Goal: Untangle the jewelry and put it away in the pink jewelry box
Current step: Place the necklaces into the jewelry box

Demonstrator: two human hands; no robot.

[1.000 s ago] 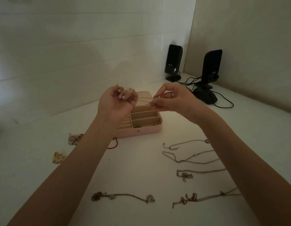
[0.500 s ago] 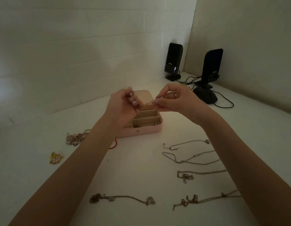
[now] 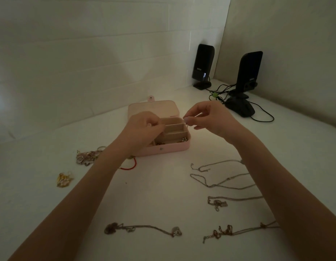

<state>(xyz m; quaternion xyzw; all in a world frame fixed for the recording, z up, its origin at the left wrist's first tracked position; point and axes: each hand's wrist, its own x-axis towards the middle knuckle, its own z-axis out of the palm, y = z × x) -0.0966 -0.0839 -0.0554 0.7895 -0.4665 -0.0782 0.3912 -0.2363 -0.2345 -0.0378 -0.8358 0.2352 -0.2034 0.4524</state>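
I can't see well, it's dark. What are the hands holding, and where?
A thin chain, pinched by the right hand at its upper end over the pink jewelry box. The left hand's hold cannot be told.

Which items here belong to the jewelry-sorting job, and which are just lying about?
Part of the job:
- pink jewelry box, lid open
- thin chain pinched by the right hand; left hand over the box
- chains laid out on the right
- tangled rings
- gold cluster
- red cord

Lying about:
- two black speakers
- black cables
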